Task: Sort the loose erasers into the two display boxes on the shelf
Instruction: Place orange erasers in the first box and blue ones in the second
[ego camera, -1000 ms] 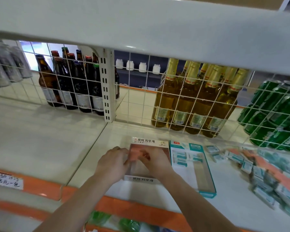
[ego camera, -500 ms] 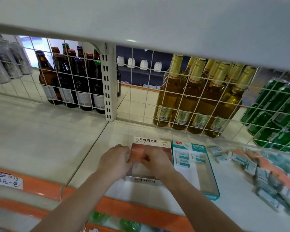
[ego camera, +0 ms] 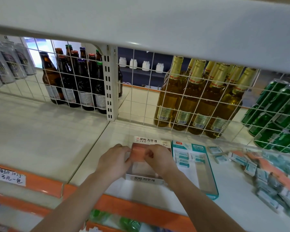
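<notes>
Two display boxes stand side by side near the shelf's front edge: a white-and-orange box and a teal box to its right with a few teal erasers at its back end. Both my hands are over the orange box. My left hand and my right hand have curled fingers that pinch a stack of orange erasers between them at the box's rear. A loose pile of teal and orange erasers lies at the right of the shelf.
A white wire grid backs the shelf, with brown bottles, golden bottles and green cans behind it. An upper shelf overhangs. An orange price strip runs along the front edge. A handwritten label sits at the left.
Both hands have stayed on the orange erasers in the orange box with only slight finger shifts. The camera view has drifted a little.
</notes>
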`<action>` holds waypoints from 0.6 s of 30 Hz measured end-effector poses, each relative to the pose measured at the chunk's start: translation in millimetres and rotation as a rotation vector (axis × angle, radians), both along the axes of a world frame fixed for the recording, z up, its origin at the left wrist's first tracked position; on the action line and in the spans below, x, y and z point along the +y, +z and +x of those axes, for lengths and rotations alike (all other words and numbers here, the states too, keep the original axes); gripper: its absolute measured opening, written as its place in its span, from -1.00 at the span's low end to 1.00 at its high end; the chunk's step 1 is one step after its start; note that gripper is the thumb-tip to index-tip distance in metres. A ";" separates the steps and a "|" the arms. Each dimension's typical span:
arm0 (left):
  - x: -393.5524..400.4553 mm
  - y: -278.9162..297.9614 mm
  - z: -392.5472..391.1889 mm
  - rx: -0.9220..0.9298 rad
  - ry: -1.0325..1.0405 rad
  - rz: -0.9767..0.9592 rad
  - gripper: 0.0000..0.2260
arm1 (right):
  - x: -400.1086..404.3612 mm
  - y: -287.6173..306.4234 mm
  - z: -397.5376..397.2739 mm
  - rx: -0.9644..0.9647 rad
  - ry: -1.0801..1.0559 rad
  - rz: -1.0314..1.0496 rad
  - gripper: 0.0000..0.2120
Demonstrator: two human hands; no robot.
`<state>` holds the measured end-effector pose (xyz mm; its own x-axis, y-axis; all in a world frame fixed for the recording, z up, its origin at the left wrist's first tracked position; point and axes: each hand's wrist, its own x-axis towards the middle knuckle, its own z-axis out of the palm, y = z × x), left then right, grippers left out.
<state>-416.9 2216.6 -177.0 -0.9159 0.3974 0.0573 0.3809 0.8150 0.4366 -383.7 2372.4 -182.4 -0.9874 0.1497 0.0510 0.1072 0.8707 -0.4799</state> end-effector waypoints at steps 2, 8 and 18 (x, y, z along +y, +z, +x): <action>3.0 2.7 1.1 0.009 0.006 0.024 -0.70 | 6.6 5.3 4.1 0.020 -0.010 -0.014 -0.88; 25.9 12.9 9.1 0.035 -0.049 0.069 -0.73 | 38.5 18.2 24.6 0.058 -0.108 -0.029 -0.88; 87.3 17.7 40.8 0.001 -0.249 0.126 -0.79 | 97.1 23.0 77.0 0.115 -0.352 -0.013 -0.77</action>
<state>-376.2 2303.9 -159.3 -0.7909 0.5999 0.1211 0.5630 0.6355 0.5284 -306.6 2469.5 -159.5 -0.8634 0.4803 0.1543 0.3439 0.7841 -0.5166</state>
